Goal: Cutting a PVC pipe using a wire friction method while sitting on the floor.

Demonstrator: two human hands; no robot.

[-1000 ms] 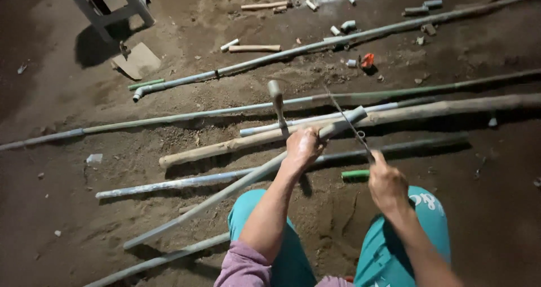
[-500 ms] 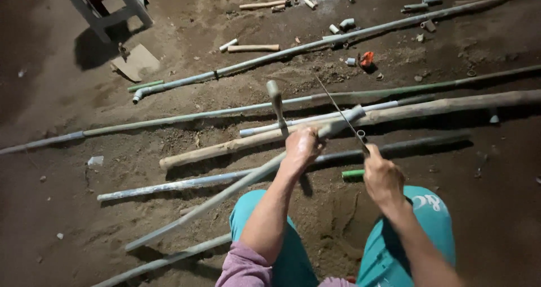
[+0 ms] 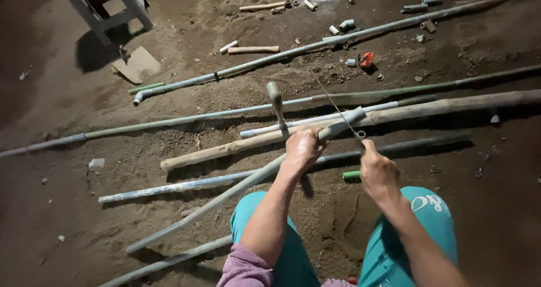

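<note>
My left hand [image 3: 301, 149] is closed around a long grey plastic pipe [image 3: 225, 188] that runs diagonally from lower left to upper right over the dirt floor. A short grey pipe piece [image 3: 275, 104] sticks up just beyond this hand. My right hand [image 3: 378, 171] pinches the near end of a thin metal saw blade [image 3: 335, 107]. The blade slants up and left, passing the pipe's far end [image 3: 352, 118]. My knees in teal trousers [image 3: 420, 225] show below both hands.
Several long pipes and a wooden pole [image 3: 406, 111] lie across the ground beyond my hands. A small green pipe piece [image 3: 351, 175] lies by my right hand. Short pipe offcuts [image 3: 344, 27] and an orange object [image 3: 367, 59] are scattered farther off. White stool legs [image 3: 127, 8] stand at the upper left.
The blade has shifted slightly forward and to the left with my right hand. My left hand has stayed on the pipe.
</note>
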